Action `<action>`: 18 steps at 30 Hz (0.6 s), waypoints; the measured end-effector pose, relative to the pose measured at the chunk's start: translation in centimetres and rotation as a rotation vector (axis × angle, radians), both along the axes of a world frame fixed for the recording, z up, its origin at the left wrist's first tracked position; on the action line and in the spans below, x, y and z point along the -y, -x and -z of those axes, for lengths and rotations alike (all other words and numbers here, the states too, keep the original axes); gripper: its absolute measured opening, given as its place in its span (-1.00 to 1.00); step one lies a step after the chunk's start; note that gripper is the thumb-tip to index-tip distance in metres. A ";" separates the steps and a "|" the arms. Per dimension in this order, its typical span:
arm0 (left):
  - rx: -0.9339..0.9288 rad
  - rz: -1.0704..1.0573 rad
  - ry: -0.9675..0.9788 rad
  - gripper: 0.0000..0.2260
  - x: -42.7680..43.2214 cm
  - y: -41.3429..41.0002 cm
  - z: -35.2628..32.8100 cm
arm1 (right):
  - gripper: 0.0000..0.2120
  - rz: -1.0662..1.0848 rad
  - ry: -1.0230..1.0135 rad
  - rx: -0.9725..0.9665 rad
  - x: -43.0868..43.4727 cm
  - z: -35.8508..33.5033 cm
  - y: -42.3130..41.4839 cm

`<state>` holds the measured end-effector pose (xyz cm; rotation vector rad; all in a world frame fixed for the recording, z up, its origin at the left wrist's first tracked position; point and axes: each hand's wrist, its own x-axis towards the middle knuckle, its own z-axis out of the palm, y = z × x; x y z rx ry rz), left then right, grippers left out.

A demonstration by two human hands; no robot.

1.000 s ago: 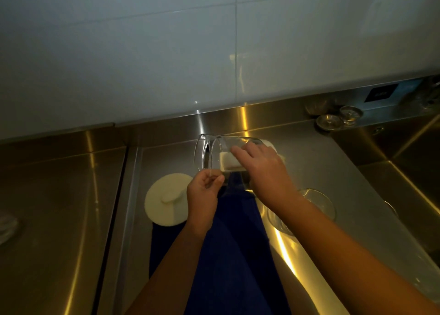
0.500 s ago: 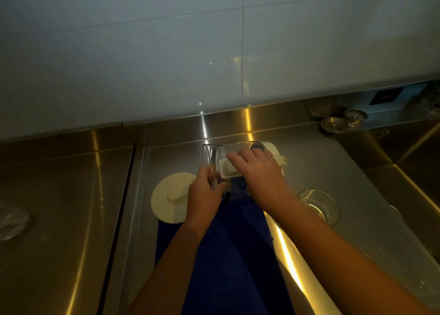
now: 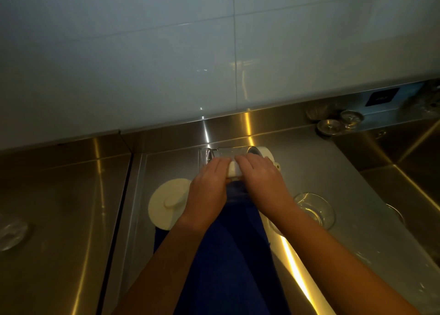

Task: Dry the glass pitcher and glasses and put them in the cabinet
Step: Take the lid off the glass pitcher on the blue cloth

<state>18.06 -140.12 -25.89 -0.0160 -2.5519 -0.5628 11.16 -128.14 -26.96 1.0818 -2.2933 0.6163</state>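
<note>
The glass pitcher (image 3: pixel 228 153) lies on its side near the back edge of the steel surface (image 3: pixel 352 224), just in front of the low steel upstand below the tiled wall (image 3: pixel 166 64). Its body is clear, so the metal shows straight through it; one end, to the left, is a rounded glass rim, and the other, to the right, carries a white collar with a small spout or tab. A white handle runs along the near side, and both hands are on it. The left hand (image 3: pixel 209 188) has its fingers (image 3: pixel 220 165) curled together over the handle's left part and the glass beside it. The right hand (image 3: pixel 262 183) lies over the right part, fingers (image 3: pixel 245 161) pressed together and bent down on the white piece. Under the wrists a dark blue cloth (image 3: pixel 228 255) stretches from the pitcher toward the front edge. A round white lid (image 3: pixel 166 205) lies flat just left of the cloth, partly under the left wrist. A clear drinking glass (image 3: pixel 314 208) sits just right of the right forearm. Further right the surface drops into a sink (image 3: pixel 404 157).
</note>
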 end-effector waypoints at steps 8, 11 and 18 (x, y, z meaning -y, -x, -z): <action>0.010 -0.012 -0.009 -0.67 0.0 -0.1 0.0 | -0.21 -0.006 -0.090 0.032 -0.9 0.9 1.1; -0.021 -0.034 -0.008 -0.72 0.1 0.0 -0.1 | -0.24 0.005 -0.080 0.012 -0.8 0.6 1.2; -0.071 -0.098 -0.112 -0.70 -0.5 1.1 0.0 | -0.30 0.030 -0.148 -0.091 -1.3 -1.0 2.5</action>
